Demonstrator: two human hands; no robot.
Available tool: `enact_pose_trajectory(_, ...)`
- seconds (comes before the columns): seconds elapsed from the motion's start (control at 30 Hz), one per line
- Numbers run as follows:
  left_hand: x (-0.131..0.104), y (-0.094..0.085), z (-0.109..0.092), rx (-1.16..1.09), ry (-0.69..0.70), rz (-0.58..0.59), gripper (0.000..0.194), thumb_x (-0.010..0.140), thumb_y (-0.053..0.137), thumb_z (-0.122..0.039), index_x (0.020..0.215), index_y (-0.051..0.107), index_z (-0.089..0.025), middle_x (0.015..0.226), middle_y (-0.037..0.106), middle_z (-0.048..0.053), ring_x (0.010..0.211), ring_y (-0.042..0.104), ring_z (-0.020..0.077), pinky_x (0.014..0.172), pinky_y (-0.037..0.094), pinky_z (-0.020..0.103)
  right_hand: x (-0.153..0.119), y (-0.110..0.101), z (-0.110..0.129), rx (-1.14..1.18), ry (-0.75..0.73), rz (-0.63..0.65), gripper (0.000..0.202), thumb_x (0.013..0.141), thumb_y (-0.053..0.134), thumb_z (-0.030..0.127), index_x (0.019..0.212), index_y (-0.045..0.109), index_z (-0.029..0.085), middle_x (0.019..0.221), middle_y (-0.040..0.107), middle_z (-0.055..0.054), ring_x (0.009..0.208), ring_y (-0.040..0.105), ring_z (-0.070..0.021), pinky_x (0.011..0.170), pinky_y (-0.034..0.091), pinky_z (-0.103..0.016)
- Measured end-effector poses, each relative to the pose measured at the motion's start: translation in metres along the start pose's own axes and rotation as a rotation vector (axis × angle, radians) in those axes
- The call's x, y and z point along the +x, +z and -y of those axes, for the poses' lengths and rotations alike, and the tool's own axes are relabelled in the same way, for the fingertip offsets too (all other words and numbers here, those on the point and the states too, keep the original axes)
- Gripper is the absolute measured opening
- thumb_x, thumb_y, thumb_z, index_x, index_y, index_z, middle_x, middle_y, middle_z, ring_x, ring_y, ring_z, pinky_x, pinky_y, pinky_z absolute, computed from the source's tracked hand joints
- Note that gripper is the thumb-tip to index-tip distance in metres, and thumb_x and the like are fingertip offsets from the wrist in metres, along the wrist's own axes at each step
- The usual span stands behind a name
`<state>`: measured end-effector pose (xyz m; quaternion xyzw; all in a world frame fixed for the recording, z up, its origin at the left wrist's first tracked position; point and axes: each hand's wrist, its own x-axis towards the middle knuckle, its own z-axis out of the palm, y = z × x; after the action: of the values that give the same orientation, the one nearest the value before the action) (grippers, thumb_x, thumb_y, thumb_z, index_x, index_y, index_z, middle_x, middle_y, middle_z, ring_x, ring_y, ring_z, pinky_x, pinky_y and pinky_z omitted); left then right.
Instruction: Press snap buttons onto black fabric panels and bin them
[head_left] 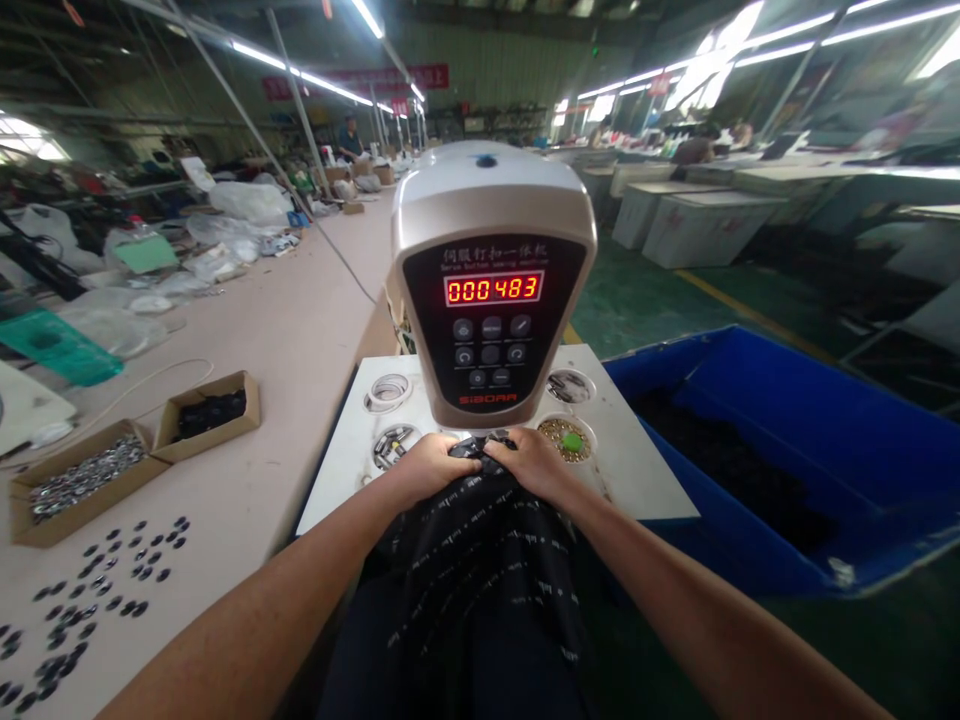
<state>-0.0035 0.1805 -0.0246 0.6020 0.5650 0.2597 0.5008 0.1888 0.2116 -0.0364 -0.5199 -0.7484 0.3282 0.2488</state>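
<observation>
Both my hands hold a piece of black fabric printed with small white lettering (pixel 480 540) at the base of the button machine (pixel 491 290). My left hand (pixel 431 467) pinches its upper edge from the left, thumb pointing inward. From the other side my right hand (pixel 536 462) grips the same edge, its thumb close to the left one. The cloth hangs down over my lap. The machine's red display reads 000483. Its head hides whatever lies just beyond my fingertips.
Round wells in the white machine table (pixel 630 465) hold small metal parts. Left, on the long bench (pixel 300 300), are a box of metal pieces (pixel 90 480), a box of black pieces (pixel 210 415) and scattered dark discs (pixel 97 590). A blue bin (pixel 862 480) with dark contents stands right.
</observation>
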Motion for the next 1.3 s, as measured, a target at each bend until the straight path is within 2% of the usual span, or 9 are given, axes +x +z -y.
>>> enact_pose_trajectory(0.1,0.001,-0.001,0.001,-0.03,-0.006,-0.002,0.034,0.073,0.07,-0.039,0.096,0.075,-0.014,0.091,0.075,0.003,0.086,0.063,0.024,0.077,0.048,0.032,0.004,-0.002,0.003,0.008,-0.009,0.013,0.027,0.086,0.06,0.036,0.072,0.071,0.016,0.076,0.074,-0.003,0.071,0.062,-0.0185,0.062,0.038,-0.025)
enact_pose_trajectory(0.23,0.004,-0.003,0.0,-0.072,-0.018,-0.01,0.034,0.073,0.071,-0.04,0.096,0.075,-0.015,0.098,0.075,0.004,0.093,0.065,0.026,0.082,0.049,0.034,0.007,-0.004,0.004,0.041,-0.027,0.011,0.022,0.086,0.06,0.031,0.086,0.076,0.016,0.087,0.077,-0.004,0.082,0.067,-0.0218,0.067,0.042,-0.025)
enact_pose_trajectory(0.33,0.006,-0.004,0.003,-0.11,-0.046,0.005,0.035,0.072,0.073,-0.042,0.093,0.075,-0.015,0.096,0.076,0.004,0.092,0.065,0.0262,0.082,0.05,0.034,0.008,0.0,0.001,0.042,-0.014,0.001,0.022,0.086,0.061,0.03,0.09,0.077,0.017,0.09,0.078,-0.005,0.086,0.068,-0.0231,0.07,0.044,-0.026)
enact_pose_trajectory(0.57,0.009,-0.004,0.016,-0.189,-0.151,0.065,0.042,0.072,0.074,-0.049,0.097,0.073,-0.015,0.09,0.076,0.006,0.082,0.068,0.0247,0.076,0.051,0.035,0.011,0.01,-0.007,0.014,-0.006,-0.043,0.021,0.083,0.064,0.031,0.09,0.078,0.017,0.089,0.078,-0.006,0.08,0.067,-0.0226,0.071,0.045,-0.027)
enact_pose_trajectory(0.8,0.004,-0.01,0.026,-0.167,-0.083,0.016,0.04,0.068,0.077,-0.043,0.093,0.061,-0.016,0.081,0.069,0.002,0.076,0.063,0.0196,0.069,0.046,0.029,0.009,0.014,-0.012,-0.005,-0.067,-0.069,0.024,0.086,0.062,0.029,0.104,0.075,0.019,0.102,0.077,-0.007,0.094,0.068,-0.0251,0.079,0.046,-0.029)
enact_pose_trajectory(1.03,0.003,-0.011,0.023,-0.175,-0.068,0.026,0.04,0.068,0.077,-0.041,0.093,0.058,-0.017,0.084,0.068,0.002,0.078,0.062,0.0185,0.072,0.046,0.029,0.007,0.014,-0.015,-0.05,-0.112,-0.064,0.024,0.09,0.058,0.029,0.104,0.075,0.02,0.095,0.077,-0.007,0.08,0.068,-0.023,0.075,0.044,-0.028)
enact_pose_trajectory(1.3,0.004,-0.013,0.027,-0.095,-0.07,0.036,0.04,0.069,0.075,-0.042,0.095,0.058,-0.017,0.087,0.071,0.004,0.08,0.065,0.021,0.073,0.048,0.031,0.007,0.015,-0.016,-0.037,-0.069,-0.054,0.023,0.091,0.06,0.032,0.102,0.076,0.021,0.097,0.077,-0.009,0.086,0.068,-0.0245,0.076,0.043,-0.029)
